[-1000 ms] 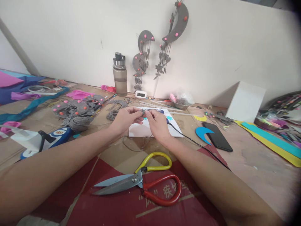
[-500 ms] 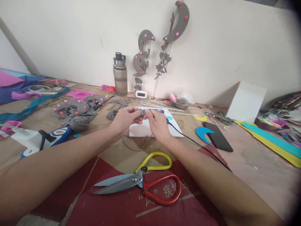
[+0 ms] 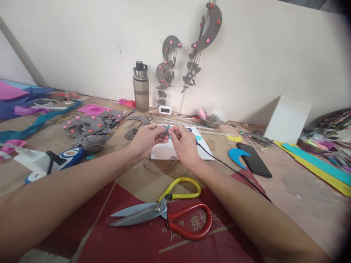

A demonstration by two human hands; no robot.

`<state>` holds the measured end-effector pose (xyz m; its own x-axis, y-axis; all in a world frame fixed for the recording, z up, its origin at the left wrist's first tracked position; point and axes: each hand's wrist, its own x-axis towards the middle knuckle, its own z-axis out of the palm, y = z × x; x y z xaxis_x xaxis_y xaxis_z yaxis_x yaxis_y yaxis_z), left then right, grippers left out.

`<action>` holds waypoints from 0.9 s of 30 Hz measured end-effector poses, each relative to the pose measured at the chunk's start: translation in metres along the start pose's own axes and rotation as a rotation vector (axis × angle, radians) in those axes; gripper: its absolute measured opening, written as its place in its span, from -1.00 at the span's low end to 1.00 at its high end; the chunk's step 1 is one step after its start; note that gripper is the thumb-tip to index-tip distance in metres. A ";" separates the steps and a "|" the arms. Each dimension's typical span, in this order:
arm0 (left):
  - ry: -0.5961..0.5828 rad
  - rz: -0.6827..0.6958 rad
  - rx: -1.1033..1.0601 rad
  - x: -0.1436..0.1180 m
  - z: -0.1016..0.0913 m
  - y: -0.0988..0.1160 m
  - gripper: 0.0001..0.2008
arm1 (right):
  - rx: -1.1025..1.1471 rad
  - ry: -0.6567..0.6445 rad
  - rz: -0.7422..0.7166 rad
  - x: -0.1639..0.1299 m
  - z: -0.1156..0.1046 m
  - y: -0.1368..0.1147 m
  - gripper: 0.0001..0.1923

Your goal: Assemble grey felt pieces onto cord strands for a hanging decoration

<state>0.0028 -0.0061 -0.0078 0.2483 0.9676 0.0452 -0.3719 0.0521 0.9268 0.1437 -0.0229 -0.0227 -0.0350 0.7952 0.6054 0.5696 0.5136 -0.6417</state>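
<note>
Between the fingertips of both hands is a small grey-green piece (image 3: pixel 166 129), partly hidden, with grey yarn about it. My left hand (image 3: pixel 146 139) is closed in a pinch on this piece. My right hand (image 3: pixel 184 143) pinches from the other side, thumb and forefinger together at the piece or its yarn. Loose grey yarn (image 3: pixel 153 171) trails below the hands onto the table. Under them lies a white board (image 3: pixel 161 151) with turquoise cut shapes (image 3: pixel 198 137) on it. Large scissors (image 3: pixel 157 208), with one yellow and one red handle, lie nearer me, blades pointing left.
A ball of grey yarn (image 3: pixel 93 143) and crescent pieces (image 3: pixel 82 125) lie left, near a power strip (image 3: pixel 68 160). A bottle (image 3: pixel 141 91) stands by the wall. On the right are a blue crescent (image 3: pixel 237 155), a phone (image 3: pixel 257 162) and a black cable (image 3: pixel 227 164).
The fingers have shifted slightly around the small piece, and more of its grey-green surface shows. My right fingers are more bent. The view has moved a little; the scissors stay put.
</note>
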 end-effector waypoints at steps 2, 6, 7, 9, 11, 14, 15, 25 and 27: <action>-0.017 -0.008 -0.012 -0.001 0.000 0.000 -0.92 | -0.005 -0.004 -0.002 0.001 0.000 0.000 -0.85; -0.031 -0.019 -0.046 -0.002 0.001 0.001 -0.93 | -0.026 -0.003 -0.008 0.001 -0.002 -0.001 -0.83; -0.035 -0.020 -0.054 -0.002 0.001 0.001 -0.94 | -0.029 -0.001 -0.007 0.002 -0.002 -0.002 -0.83; -0.046 -0.021 -0.070 -0.001 0.000 0.000 -0.95 | -0.037 0.001 0.002 0.002 -0.002 -0.002 -0.82; -0.060 -0.021 -0.085 -0.001 0.000 -0.001 -0.94 | -0.043 0.003 0.013 0.002 -0.002 -0.002 -0.82; -0.066 -0.010 -0.089 0.000 -0.001 -0.003 -0.90 | -0.033 0.010 0.031 0.003 -0.003 -0.003 -0.82; -0.062 -0.002 -0.081 0.000 -0.001 -0.004 -0.89 | -0.026 0.012 0.041 0.003 -0.003 -0.003 -0.82; -0.072 0.085 0.025 -0.001 0.000 -0.006 -0.81 | -0.015 0.023 0.119 0.006 -0.003 -0.006 -0.80; -0.071 0.094 0.046 -0.001 0.000 -0.006 -0.80 | -0.030 0.024 0.125 0.006 -0.002 -0.006 -0.81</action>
<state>0.0050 -0.0076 -0.0128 0.2779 0.9477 0.1573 -0.3552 -0.0508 0.9334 0.1420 -0.0221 -0.0140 0.0574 0.8442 0.5329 0.5930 0.4006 -0.6985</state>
